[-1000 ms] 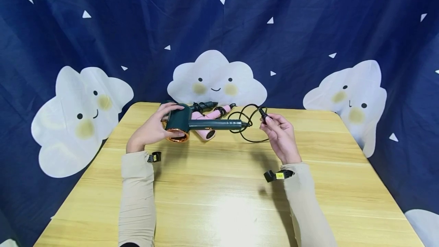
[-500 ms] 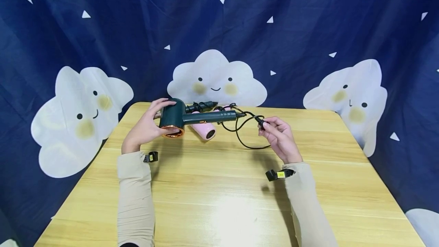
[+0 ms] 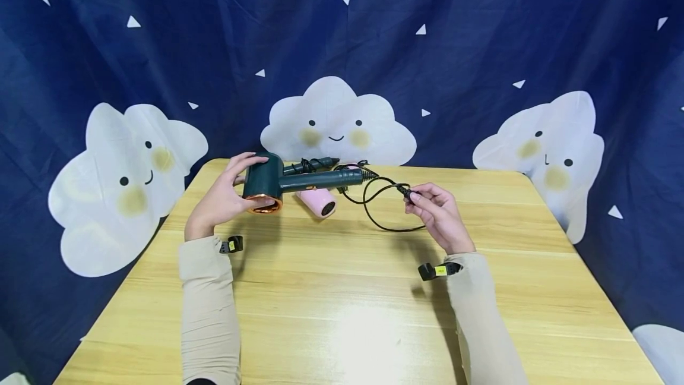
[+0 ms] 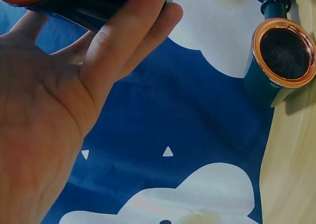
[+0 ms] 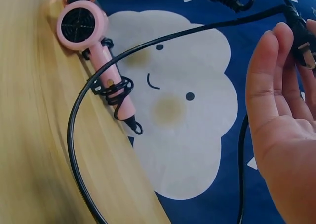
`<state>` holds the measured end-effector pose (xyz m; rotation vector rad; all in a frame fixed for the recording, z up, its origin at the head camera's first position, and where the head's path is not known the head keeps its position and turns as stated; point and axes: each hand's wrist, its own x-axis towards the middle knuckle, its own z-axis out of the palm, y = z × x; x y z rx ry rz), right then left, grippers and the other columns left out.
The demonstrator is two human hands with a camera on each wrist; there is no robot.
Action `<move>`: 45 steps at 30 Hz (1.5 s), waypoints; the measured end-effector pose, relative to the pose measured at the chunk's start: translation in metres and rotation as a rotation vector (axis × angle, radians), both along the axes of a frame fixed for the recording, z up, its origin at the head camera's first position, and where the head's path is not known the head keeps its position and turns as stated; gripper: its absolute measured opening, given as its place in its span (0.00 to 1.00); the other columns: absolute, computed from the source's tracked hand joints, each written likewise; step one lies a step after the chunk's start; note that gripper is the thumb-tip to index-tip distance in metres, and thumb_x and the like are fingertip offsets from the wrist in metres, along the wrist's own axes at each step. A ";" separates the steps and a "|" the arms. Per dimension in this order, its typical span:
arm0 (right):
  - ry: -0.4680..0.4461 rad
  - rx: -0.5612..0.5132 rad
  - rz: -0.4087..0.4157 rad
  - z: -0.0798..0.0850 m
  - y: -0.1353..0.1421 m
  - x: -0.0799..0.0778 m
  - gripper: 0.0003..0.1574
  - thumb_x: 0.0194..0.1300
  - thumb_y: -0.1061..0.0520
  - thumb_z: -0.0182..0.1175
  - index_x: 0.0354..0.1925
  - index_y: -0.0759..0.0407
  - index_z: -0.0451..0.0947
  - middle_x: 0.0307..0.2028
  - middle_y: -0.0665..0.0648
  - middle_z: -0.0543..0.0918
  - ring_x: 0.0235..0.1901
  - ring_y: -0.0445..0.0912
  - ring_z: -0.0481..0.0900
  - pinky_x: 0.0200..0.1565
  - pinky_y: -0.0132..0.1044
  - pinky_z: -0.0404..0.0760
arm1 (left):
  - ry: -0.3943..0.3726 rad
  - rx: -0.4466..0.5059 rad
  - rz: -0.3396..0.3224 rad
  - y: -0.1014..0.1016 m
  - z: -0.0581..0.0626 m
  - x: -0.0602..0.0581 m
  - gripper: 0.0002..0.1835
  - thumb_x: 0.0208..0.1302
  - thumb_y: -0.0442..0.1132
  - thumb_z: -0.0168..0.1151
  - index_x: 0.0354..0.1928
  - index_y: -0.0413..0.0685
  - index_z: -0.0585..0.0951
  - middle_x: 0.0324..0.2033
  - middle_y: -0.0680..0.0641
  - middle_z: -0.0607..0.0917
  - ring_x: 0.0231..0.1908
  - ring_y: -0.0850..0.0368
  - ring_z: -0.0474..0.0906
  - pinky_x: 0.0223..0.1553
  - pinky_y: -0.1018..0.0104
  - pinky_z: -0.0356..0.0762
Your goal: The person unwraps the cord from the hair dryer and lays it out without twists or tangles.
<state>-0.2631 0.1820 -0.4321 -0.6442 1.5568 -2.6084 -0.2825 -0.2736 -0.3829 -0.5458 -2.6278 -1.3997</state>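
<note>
Left hand (image 3: 221, 195) and green hair dryer (image 3: 294, 183) farther left in frame, slightly higher, pink hair dryer (image 3: 317, 202) now more hidden at its handle, cord (image 3: 401, 231) dipping lower

The plug (image 3: 405, 191) is right of the held dryer (image 3: 294, 182).

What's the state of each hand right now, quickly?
Left hand: holding the glossy, dark-green, copper-rimmed hair dryer.
Right hand: pinching the black power plug with metal prong.
</note>
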 end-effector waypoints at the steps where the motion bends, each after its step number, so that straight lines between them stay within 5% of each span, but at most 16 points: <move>1: 0.000 0.014 0.002 -0.001 0.000 0.000 0.12 0.72 0.71 0.57 0.44 0.60 0.85 0.37 0.56 0.90 0.35 0.45 0.87 0.43 0.34 0.87 | 0.000 0.001 0.001 0.000 0.001 0.000 0.45 0.50 0.40 0.84 0.72 0.65 0.73 0.79 0.48 0.57 0.69 0.33 0.67 0.69 0.36 0.67; 6: 0.001 0.155 0.021 -0.002 0.001 0.001 0.09 0.71 0.69 0.60 0.43 0.59 0.84 0.36 0.54 0.90 0.34 0.44 0.87 0.42 0.34 0.87 | 0.001 -0.007 0.007 0.002 0.003 0.001 0.45 0.51 0.42 0.84 0.72 0.64 0.73 0.79 0.48 0.56 0.67 0.33 0.70 0.67 0.37 0.69; 11: -0.007 0.478 0.023 0.002 0.002 0.003 0.04 0.71 0.63 0.64 0.43 0.61 0.84 0.34 0.50 0.89 0.31 0.42 0.85 0.41 0.37 0.87 | 0.020 -0.018 -0.003 0.003 0.003 -0.001 0.45 0.53 0.41 0.83 0.73 0.60 0.72 0.80 0.47 0.55 0.66 0.33 0.70 0.66 0.37 0.69; 14: 0.003 0.657 0.080 0.006 -0.001 0.006 0.08 0.71 0.60 0.65 0.44 0.66 0.83 0.32 0.50 0.88 0.30 0.44 0.85 0.41 0.45 0.88 | 0.026 -0.018 -0.004 0.005 0.002 -0.002 0.45 0.53 0.40 0.83 0.73 0.60 0.72 0.79 0.47 0.56 0.65 0.33 0.70 0.65 0.38 0.69; 17: 0.022 0.729 0.167 0.008 -0.008 0.008 0.12 0.71 0.60 0.65 0.45 0.69 0.82 0.32 0.54 0.89 0.28 0.47 0.85 0.40 0.51 0.88 | 0.022 -0.012 -0.002 0.007 0.002 -0.002 0.44 0.52 0.40 0.83 0.72 0.63 0.73 0.79 0.47 0.57 0.65 0.34 0.71 0.65 0.38 0.70; 22: 0.009 0.718 0.202 0.007 -0.025 0.009 0.14 0.71 0.59 0.66 0.47 0.70 0.83 0.34 0.62 0.90 0.27 0.43 0.84 0.40 0.47 0.89 | 0.027 -0.012 -0.021 0.014 0.003 -0.001 0.44 0.50 0.41 0.84 0.70 0.66 0.74 0.79 0.49 0.58 0.69 0.35 0.68 0.68 0.35 0.68; 37: -0.217 0.554 0.024 0.001 -0.029 0.005 0.13 0.69 0.67 0.62 0.51 0.67 0.79 0.36 0.55 0.90 0.31 0.42 0.87 0.44 0.37 0.89 | 0.036 -0.034 -0.236 0.035 0.010 0.003 0.46 0.49 0.37 0.84 0.71 0.62 0.74 0.76 0.49 0.61 0.63 0.35 0.75 0.64 0.36 0.71; 40: -0.200 0.556 -0.015 0.000 -0.027 0.004 0.16 0.68 0.69 0.62 0.53 0.69 0.79 0.39 0.51 0.90 0.35 0.42 0.87 0.45 0.36 0.88 | 0.033 -0.054 -0.264 0.038 0.010 0.004 0.46 0.49 0.38 0.85 0.71 0.63 0.74 0.76 0.50 0.61 0.64 0.38 0.73 0.63 0.39 0.73; 45: -0.150 0.549 -0.099 0.001 -0.025 0.002 0.12 0.72 0.58 0.65 0.49 0.64 0.83 0.39 0.45 0.91 0.40 0.39 0.86 0.46 0.30 0.84 | -0.006 -0.095 -0.301 0.041 0.010 0.005 0.46 0.49 0.40 0.85 0.71 0.64 0.74 0.78 0.52 0.59 0.63 0.42 0.73 0.62 0.44 0.74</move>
